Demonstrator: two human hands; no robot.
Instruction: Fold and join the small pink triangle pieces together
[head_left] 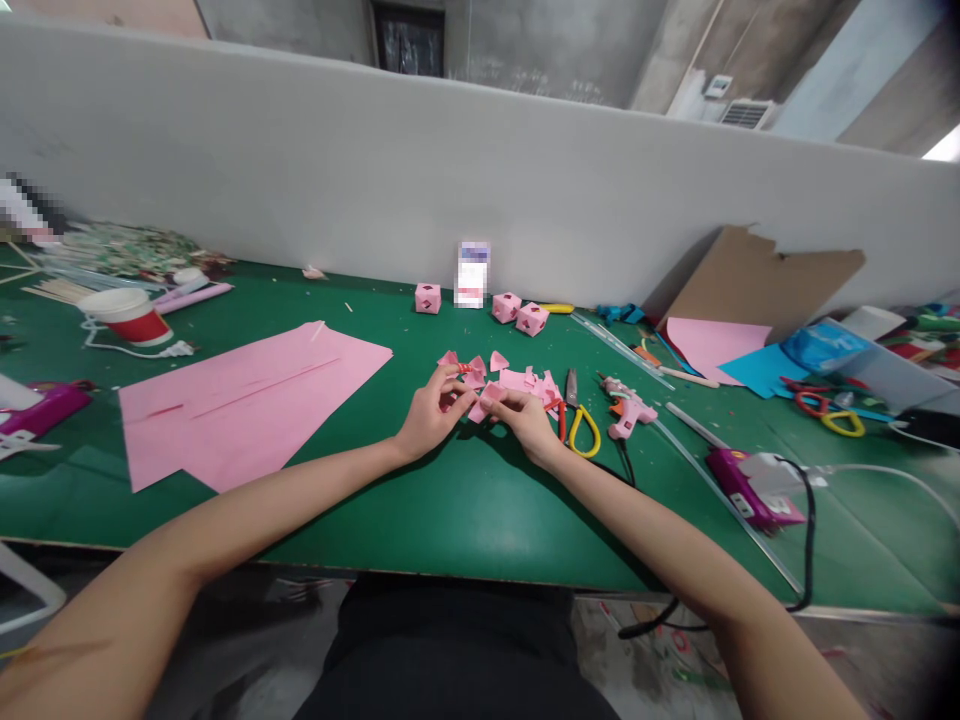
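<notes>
Between my two hands, over the middle of the green table, is a small folded pink paper piece. My left hand pinches its left side, and my right hand grips its right side with thumb and fingertips. Just beyond my fingers lie several pink paper scraps. Scissors with red and yellow handles rest to the right of my right hand, beside a pink glue gun. Farther back stand three pink paper cubes with cut openings, one on the left and two together on the right.
A large pink paper sheet covers the left middle. At left are a red and white cup and a purple power strip. Another power strip with a black cable, clear rods, cardboard and blue paper lie right. A white partition stands behind.
</notes>
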